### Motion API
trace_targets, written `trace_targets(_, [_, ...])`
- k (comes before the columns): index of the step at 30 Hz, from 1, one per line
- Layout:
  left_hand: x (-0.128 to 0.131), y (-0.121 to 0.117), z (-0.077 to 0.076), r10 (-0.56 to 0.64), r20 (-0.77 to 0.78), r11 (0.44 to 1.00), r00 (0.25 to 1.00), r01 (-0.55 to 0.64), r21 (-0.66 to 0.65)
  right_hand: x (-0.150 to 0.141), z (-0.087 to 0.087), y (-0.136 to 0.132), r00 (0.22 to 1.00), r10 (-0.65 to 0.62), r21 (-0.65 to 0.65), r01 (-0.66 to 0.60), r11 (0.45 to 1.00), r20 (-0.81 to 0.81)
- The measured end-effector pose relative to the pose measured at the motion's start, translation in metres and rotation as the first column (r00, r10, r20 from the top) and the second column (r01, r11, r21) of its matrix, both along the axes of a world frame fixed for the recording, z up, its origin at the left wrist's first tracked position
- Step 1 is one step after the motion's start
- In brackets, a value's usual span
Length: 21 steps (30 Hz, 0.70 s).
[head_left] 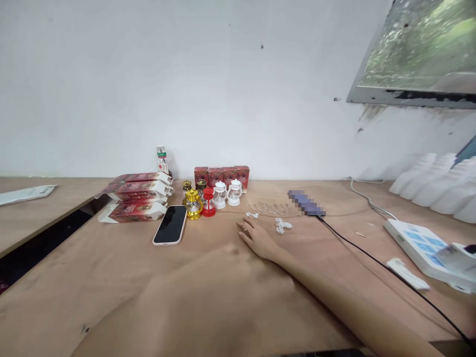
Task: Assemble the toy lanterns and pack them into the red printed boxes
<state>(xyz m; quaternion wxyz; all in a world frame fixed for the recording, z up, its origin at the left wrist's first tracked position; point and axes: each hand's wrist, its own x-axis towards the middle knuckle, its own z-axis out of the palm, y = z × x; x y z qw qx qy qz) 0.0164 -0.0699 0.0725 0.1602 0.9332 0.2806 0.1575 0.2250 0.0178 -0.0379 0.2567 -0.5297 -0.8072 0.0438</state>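
My right hand (257, 239) reaches in from the lower right and rests low over the table, fingers stretched and apart. Tiny pale specks show between its fingertips; I cannot tell what they are. Just beyond lie a small white plastic piece (252, 214) and, to the right, a cluster of white plastic pieces (282, 225). Behind these are several thin bent wires (268, 208). Mini lanterns stand to the left of the hand: gold (193, 206), red (208, 203), white (234, 193) and dark ones (187, 186). A large smeared tan shape fills the lower middle, possibly my left arm or hand; no fingers show.
Red boxes (222, 176) line the wall; flattened red cartons (137, 196) are stacked left. A black-screened phone (170, 225) lies before them. Right are a pixelated purple device (305, 203) on a black cable (357, 244), a white power strip (420, 245) and white bottles (427, 181).
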Motion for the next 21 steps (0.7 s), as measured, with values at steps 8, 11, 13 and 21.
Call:
trace_targets(8, [0.012,0.118,0.023,0.527,-0.138,0.775,0.839,-0.408,0.482,0.004,0.005,-0.002,0.999,-0.043,0.035,0.043,0.998,0.020])
trace_targets(11, [0.000,0.141,0.005,0.601,-0.205,0.735,0.772,-0.434,0.520,0.004,0.006,-0.001,0.995,-0.062,0.076,0.056,0.996,0.075])
trace_targets(13, [-0.005,0.145,0.000,0.585,-0.245,0.747,0.773,-0.395,0.535,0.005,0.005,-0.001,0.992,-0.062,0.106,0.051,0.993,0.108])
trace_targets(21, [0.009,0.124,0.020,0.498,-0.332,0.824,0.801,-0.318,0.470,0.009,-0.003,0.001,0.985,-0.072,0.207,0.038,0.978,0.157])
